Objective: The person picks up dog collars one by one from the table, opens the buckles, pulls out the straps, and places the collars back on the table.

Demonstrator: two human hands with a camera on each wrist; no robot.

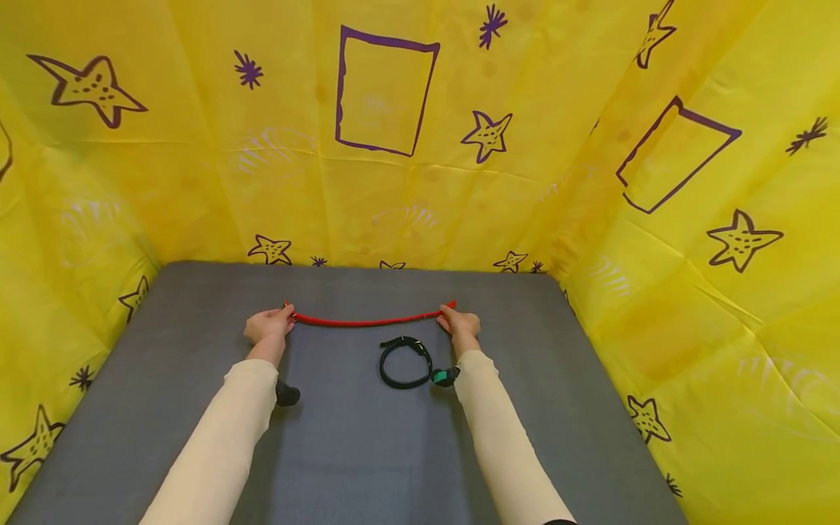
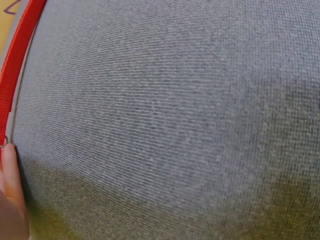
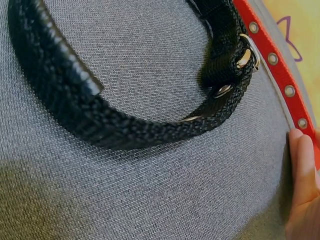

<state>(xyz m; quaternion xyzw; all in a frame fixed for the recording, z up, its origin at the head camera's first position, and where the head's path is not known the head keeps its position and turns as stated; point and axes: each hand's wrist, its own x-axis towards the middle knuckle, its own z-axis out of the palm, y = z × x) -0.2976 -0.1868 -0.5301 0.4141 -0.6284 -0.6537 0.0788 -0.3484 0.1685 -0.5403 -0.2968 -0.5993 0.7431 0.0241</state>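
Observation:
A red collar (image 1: 357, 323) is stretched out between the two hands, sagging slightly in the middle. My left hand (image 1: 267, 327) pinches its left end, where the left wrist view shows a small metal ring (image 2: 6, 142) at the fingertips. Its other end is pinched by my right hand (image 1: 462, 327), with a short tip sticking out beyond the fingers. Metal eyelets (image 3: 290, 91) run along the red webbing near the right fingers. Nearer to me, a black collar (image 3: 150, 135) lies buckled in a loop on the grey surface, left of the right forearm.
The grey padded surface (image 1: 354, 452) extends under both arms. Yellow patterned curtains (image 1: 407, 204) enclose its back and sides. A black wrist device (image 1: 287, 394) is at the left sleeve, and a green-and-black one (image 1: 445, 377) at the right sleeve, close beside the black loop.

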